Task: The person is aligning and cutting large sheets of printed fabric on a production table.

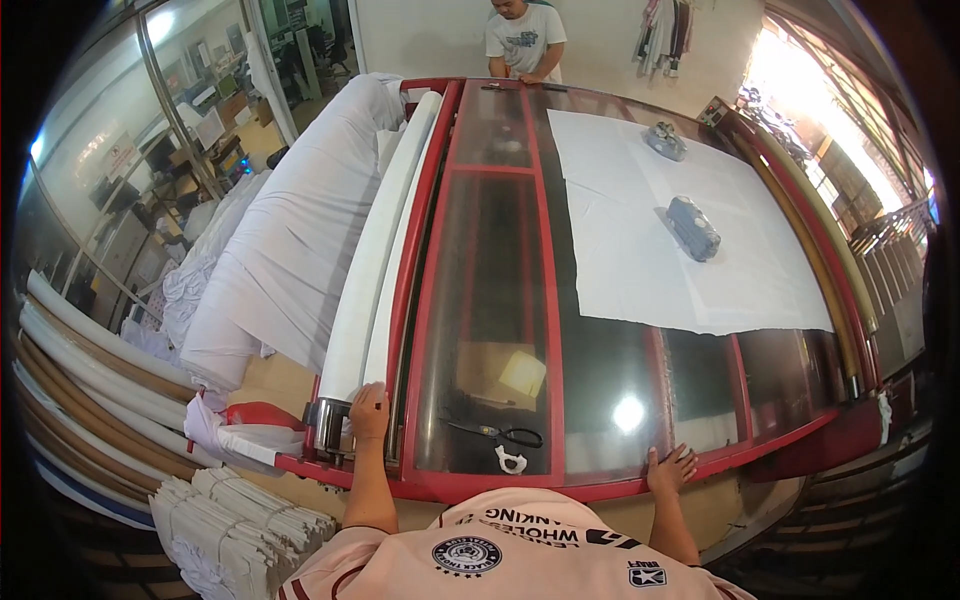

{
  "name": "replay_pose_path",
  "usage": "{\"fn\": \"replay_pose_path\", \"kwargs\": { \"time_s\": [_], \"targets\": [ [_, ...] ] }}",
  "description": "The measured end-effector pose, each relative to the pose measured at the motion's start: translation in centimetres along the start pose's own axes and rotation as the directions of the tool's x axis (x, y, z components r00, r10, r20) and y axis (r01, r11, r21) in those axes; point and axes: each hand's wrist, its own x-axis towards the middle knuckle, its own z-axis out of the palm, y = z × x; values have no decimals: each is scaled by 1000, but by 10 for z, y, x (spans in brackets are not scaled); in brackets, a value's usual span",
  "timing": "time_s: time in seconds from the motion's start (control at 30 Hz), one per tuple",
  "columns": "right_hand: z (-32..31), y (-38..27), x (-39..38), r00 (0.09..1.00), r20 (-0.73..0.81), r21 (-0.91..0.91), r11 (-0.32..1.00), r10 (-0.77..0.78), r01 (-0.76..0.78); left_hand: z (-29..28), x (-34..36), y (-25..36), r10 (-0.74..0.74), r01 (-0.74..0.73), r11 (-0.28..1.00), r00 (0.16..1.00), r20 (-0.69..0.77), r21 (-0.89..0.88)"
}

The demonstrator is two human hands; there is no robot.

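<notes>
My left hand (370, 412) is at the near end of a long white roll (375, 270), its fingers curled on the edge of the white sheet beside the roll's metal end. Flat on the near red rim of the glass-topped table (485, 320) lies my right hand (670, 468), fingers apart and holding nothing. Between my hands, black-handled scissors (500, 433) and a small white ring-shaped piece (510, 460) rest on the glass. A large white sheet (690, 285) covers part of the far right of the table, with two grey wrapped bundles (692, 228) on it.
Across the table stands a person (525, 45) with hands at the far edge. White fabric (275, 225) is draped along the left side. Long rolls (100, 350) are stacked at far left, above tied white bundles (240, 520). A brown roller (800, 220) runs along the right side.
</notes>
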Motion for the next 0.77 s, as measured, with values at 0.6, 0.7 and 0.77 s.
{"fn": "replay_pose_path", "kwargs": {
  "time_s": [0.6,0.7,0.77],
  "targets": [
    [-6,2,-4,1000,-21,100,995,-24,26,18,-2,-21,155,-155,974,988,13,164],
    [-7,3,-5,1000,-11,90,996,-14,15,14,-1,-15,155,-158,975,987,30,158],
    [-9,0,-4,1000,1,72,997,-17,17,10,-3,-14,101,-108,983,993,54,147]
  ]
}}
